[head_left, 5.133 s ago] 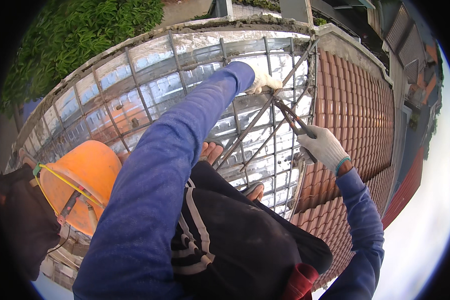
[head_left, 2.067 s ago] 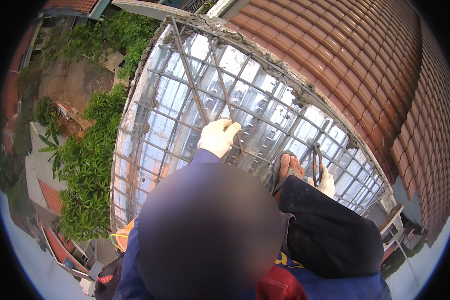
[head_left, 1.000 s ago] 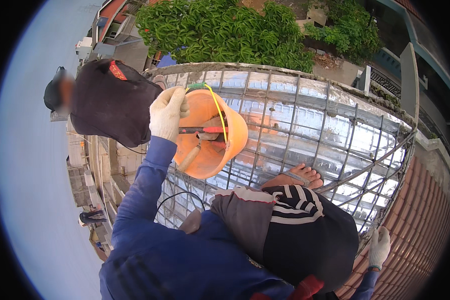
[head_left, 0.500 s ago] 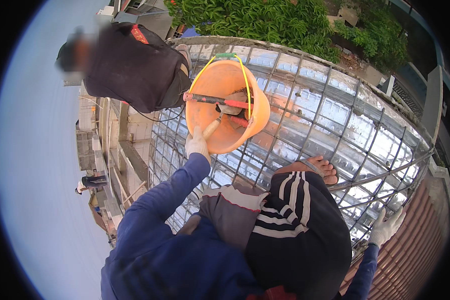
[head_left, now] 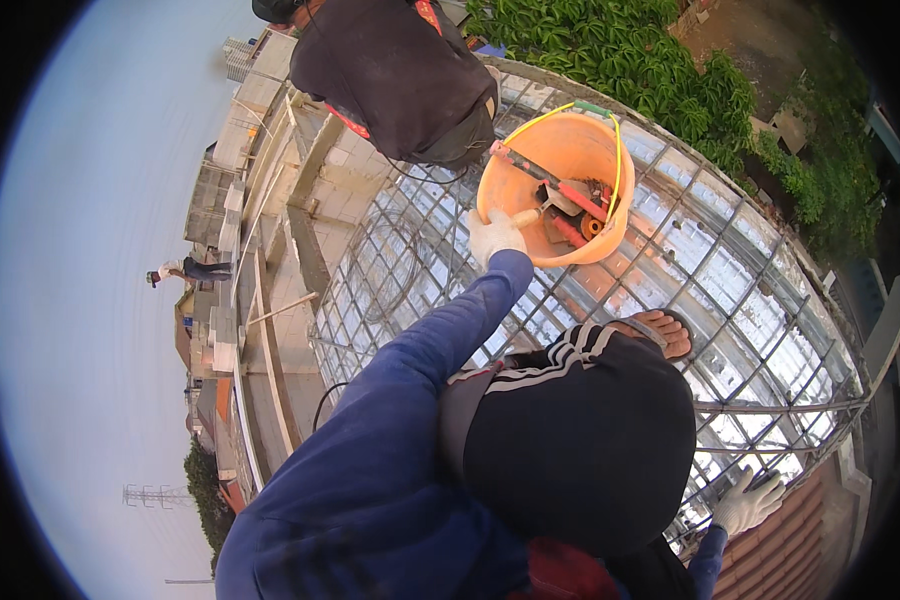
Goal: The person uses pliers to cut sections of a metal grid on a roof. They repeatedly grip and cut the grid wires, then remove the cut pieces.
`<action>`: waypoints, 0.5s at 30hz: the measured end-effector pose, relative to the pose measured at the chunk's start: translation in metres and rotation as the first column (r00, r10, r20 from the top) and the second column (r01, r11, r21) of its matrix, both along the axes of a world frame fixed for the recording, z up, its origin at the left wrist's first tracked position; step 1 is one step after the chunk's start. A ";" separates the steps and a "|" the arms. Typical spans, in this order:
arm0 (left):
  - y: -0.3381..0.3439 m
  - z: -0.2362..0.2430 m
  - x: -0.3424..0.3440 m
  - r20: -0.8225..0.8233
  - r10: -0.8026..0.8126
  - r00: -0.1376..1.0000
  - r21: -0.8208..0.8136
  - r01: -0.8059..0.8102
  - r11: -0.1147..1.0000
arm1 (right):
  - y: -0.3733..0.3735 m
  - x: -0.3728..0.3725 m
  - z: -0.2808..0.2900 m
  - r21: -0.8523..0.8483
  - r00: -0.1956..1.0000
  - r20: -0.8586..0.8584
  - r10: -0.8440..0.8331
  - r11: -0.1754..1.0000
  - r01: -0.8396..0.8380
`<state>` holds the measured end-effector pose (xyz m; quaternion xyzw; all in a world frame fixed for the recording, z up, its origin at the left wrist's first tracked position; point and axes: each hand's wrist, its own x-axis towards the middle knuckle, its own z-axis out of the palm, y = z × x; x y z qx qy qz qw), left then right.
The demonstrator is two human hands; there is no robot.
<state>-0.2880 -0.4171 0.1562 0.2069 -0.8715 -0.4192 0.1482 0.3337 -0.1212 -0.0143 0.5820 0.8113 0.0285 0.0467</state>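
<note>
My left hand, in a white glove, is closed on the near-left rim of an orange bucket. The bucket tilts on the steel bar mesh, and its yellow bail has a green grip. Inside are a trowel with a wooden handle, a long tool with a black and red handle, and a round orange item of unclear kind. Part of the trowel's handle lies close to my left fingers. At the lower right my gloved right hand rests with fingers spread at the mesh's edge, holding nothing visible.
Steel bar mesh lies over shiny metal decking, with my sandalled foot on it. A co-worker bends over just beyond the bucket. Reddish roof tiles lie past the right edge. Timber and another person are at left.
My view has turned, so the bucket and co-worker appear farther right and up. My left hand stays at the bucket rim; my right hand still rests at the mesh edge.
</note>
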 end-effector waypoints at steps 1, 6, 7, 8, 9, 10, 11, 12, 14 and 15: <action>0.001 0.001 0.000 -0.022 -0.007 1.000 0.004 0.008 1.000 | 0.001 0.000 0.001 0.000 1.000 0.014 0.016 1.000 -0.016; -0.001 0.003 0.003 -0.012 0.021 1.000 0.035 -0.021 0.999 | 0.011 0.004 -0.002 -0.140 0.986 0.155 0.055 0.990 -0.033; -0.001 0.002 0.004 -0.023 0.021 1.000 0.055 -0.020 0.998 | 0.014 0.006 -0.003 -0.140 0.984 0.168 0.066 0.989 -0.042; -0.002 0.002 0.005 -0.021 0.021 1.000 0.003 -0.021 1.000 | 0.015 0.008 -0.004 -0.142 0.980 0.185 0.078 0.989 -0.052; -0.003 0.003 0.005 -0.035 0.026 0.999 0.021 -0.026 0.999 | 0.015 0.009 -0.005 -0.153 0.974 0.205 0.091 0.986 -0.060; -0.002 0.003 0.006 -0.019 0.015 1.000 0.046 -0.014 0.999 | 0.019 0.010 -0.006 -0.125 0.967 0.228 0.117 0.988 -0.090; -0.002 0.004 0.008 -0.022 0.004 1.000 0.070 -0.003 0.998 | 0.024 0.015 -0.001 -0.193 0.962 0.227 0.151 0.975 -0.107; -0.003 0.005 0.010 -0.009 0.004 1.000 0.097 -0.003 0.995 | 0.031 0.018 0.006 -0.260 0.956 0.223 0.189 0.957 -0.128; -0.003 0.012 0.008 0.000 -0.014 1.000 0.138 0.014 0.990 | 0.039 0.016 0.021 -0.373 0.955 0.229 0.187 0.923 -0.091; -0.003 0.016 0.006 -0.017 -0.042 0.999 0.168 0.044 0.985 | 0.046 0.017 0.035 -0.493 0.976 0.117 0.182 0.864 -0.102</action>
